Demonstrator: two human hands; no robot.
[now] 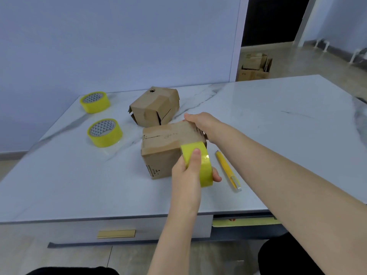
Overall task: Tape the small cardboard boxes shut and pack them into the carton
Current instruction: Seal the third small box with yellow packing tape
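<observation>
Your left hand (188,171), lowest in the frame, has its grip closed round the yellow tape roll (204,169), thumb on top of the band and fingers wrapped beneath. The roll touches the near right corner of the small box (164,141), so the box lies up and left of the grip. Its flap seam runs across the frame from left to right. Your right hand (200,121) lies spread over the far top edge, pressing down and well placed to steady the box while the left pulls tape. A second box (155,108) stands just beyond on the bench (278,116). A yellow cutter (228,169) lies just right of the roll.
</observation>
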